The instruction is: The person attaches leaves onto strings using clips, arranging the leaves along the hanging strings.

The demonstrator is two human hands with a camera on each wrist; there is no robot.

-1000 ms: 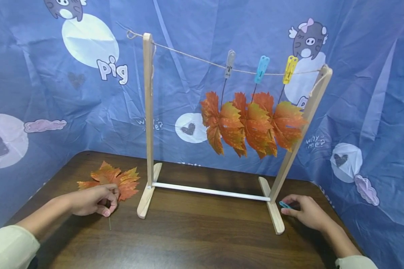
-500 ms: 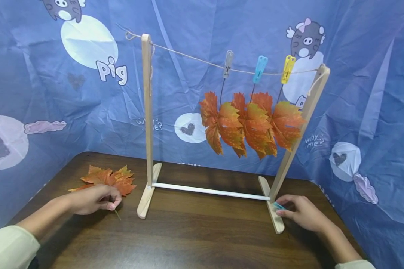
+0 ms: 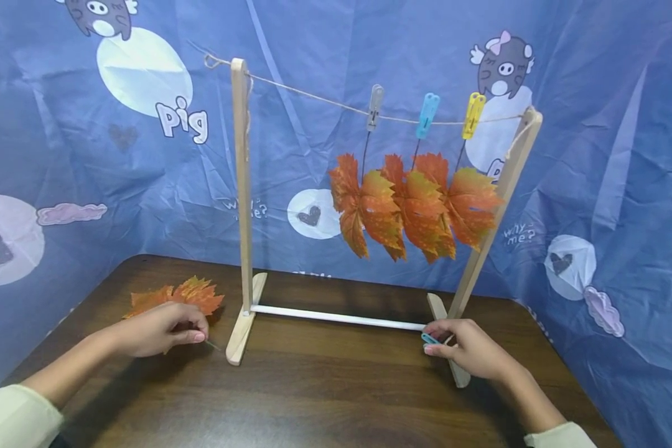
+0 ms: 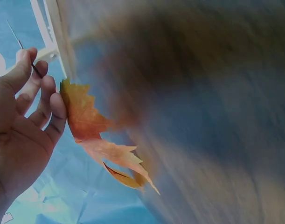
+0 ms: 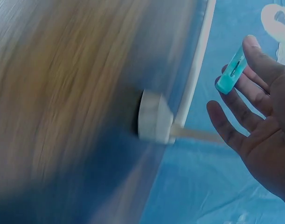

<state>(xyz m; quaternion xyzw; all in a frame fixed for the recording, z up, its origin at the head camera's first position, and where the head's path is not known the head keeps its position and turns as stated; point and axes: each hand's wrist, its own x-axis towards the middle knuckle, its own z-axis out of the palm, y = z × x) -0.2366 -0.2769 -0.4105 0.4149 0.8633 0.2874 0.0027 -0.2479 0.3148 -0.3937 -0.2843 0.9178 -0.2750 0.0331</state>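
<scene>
My left hand (image 3: 170,330) pinches the thin stem of an orange maple leaf (image 3: 198,295) at the table's left side. In the left wrist view that leaf (image 4: 88,114) spreads below the fingers, and the dark stem (image 4: 36,70) passes between thumb and fingertips. My right hand (image 3: 470,348) pinches a light blue clothespin (image 3: 429,339) in front of the rack's right foot. The right wrist view shows the clothespin (image 5: 232,72) between thumb and forefinger. Three more leaves (image 3: 375,205) hang by their stems from a string (image 3: 313,95), held by grey (image 3: 375,109), blue (image 3: 427,116) and yellow (image 3: 473,116) clothespins.
A wooden rack stands on the dark table (image 3: 313,386), with a left post (image 3: 241,186), a right post (image 3: 495,218) and a white crossbar (image 3: 341,318) low between them. Its left foot (image 3: 245,320) is beside my left hand. Blue printed cloth (image 3: 145,155) surrounds the table.
My right hand has moved left with the blue clothespin, from outside the rack's right foot to in front of it. My left hand has shifted slightly right, turning the leaf and its stem.
</scene>
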